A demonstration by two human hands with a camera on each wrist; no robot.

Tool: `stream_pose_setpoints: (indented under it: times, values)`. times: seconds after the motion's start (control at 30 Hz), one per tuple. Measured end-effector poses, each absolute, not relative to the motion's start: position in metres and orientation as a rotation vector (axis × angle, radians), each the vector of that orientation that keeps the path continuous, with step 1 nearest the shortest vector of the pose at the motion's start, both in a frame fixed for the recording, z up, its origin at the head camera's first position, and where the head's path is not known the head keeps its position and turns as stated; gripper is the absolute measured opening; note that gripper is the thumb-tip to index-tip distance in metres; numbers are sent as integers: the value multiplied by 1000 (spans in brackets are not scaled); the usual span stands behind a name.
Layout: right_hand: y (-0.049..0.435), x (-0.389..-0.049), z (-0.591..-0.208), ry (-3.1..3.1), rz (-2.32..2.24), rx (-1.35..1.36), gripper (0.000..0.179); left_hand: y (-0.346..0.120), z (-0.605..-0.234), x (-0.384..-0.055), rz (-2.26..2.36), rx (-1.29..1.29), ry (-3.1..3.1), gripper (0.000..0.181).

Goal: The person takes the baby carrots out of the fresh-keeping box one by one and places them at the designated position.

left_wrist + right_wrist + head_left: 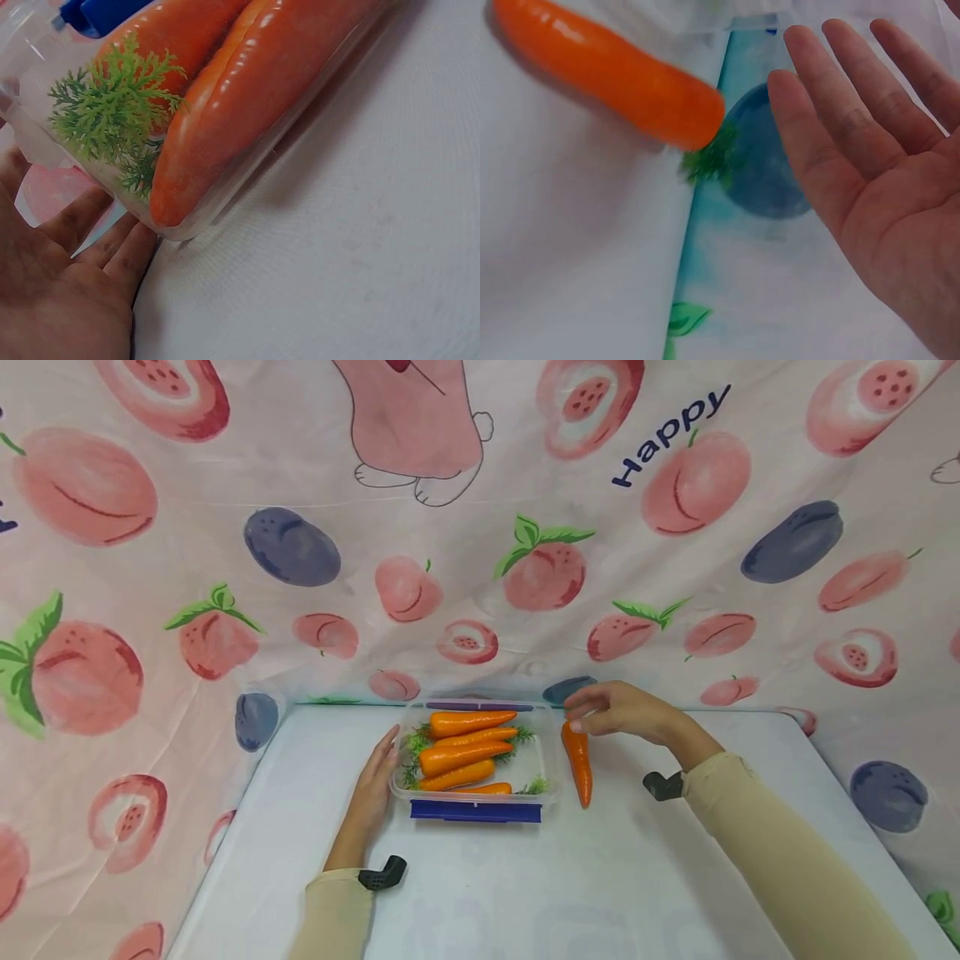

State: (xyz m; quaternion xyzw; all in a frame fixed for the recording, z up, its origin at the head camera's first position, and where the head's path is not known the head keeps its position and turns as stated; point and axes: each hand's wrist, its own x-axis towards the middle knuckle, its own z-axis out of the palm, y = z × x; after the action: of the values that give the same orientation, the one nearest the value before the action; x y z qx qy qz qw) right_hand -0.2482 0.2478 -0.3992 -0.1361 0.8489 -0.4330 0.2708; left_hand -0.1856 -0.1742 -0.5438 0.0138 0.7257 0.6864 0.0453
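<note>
A clear plastic container (pixel 530 762) with blue latch flaps holds several orange carrots (pixel 465 752) with green leafy tufts. Flat against its left side rests my left hand (pixel 373 789), fingers extended along the wall in the left wrist view. My right hand (pixel 626 710) hovers at the top end of a single carrot (pixel 578 768) lying on the table just right of the container. In the right wrist view the fingers of that hand are straight and apart from this carrot, whose green tuft (pixel 711 156) sticks out at its thick end.
The white table (pixel 600 877) ends at the back against a hanging cloth (pixel 465 552) printed with fruit. The container's front blue flap (pixel 476 811) hangs out toward the near side. The back flap lies near the table's rear edge.
</note>
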Motion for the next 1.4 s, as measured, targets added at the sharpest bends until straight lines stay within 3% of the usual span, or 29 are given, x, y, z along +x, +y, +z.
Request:
stream_pose_setpoints:
  times: [0.83, 1.4]
  values:
    - [160, -264, -382, 2235, -1038, -617, 67, -175, -545, -187, 2090, 45, 2220, 52]
    - [108, -266, -394, 2206, -980, -694, 65, -176, -547, -188, 2089, 53, 2226, 52]
